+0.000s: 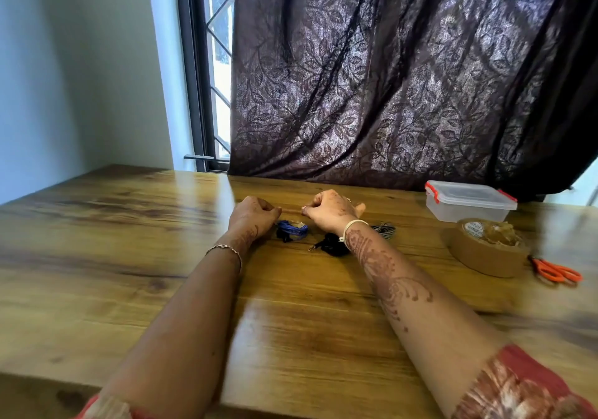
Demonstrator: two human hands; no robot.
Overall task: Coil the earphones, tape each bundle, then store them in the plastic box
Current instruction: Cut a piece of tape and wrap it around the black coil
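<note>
"Brown tape strip (pixel 291 210) between the two hands: what could have gone wrong at this stage?" asked the student.

"The strip appeared stretched taut, one end pinched by the left hand (pixel 255 213), the other by the right hand (pixel 330 210)," the tutor replied. "Slack would probably have let it fold and stick to itself or to a fingertip. Lowered askew, it could have caught the wooden table (pixel 129 224) instead of a bundle."

"Which bundle lay nearest?"

"The blue earphones (pixel 293 229), coiled, lay just on the near side of the gap between the hands, beside the left wrist. Something clear and shiny showed on them; whether it was tape could not be told. The black earphones (pixel 330 244) lay at the right wrist, partly hidden by it. A grey cable (pixel 385 227) lay just outside that wrist. A loose coil might have sprung open if the strip were pressed on off-centre."

"And the pose?"

"Both forearms reached forward over the table, hands low, knuckles up, fingers curled, fingertips closed on the strip's ends. The hands were near each other, not touching."

"The remaining items?"

"Well to the right of the right hand stood the plastic box (pixel 469 205), lid on, with red clips. Nearer the person lay the brown tape roll (pixel 485 252) and the orange scissors (pixel 555 271). Storage was judged not yet begun."
</note>
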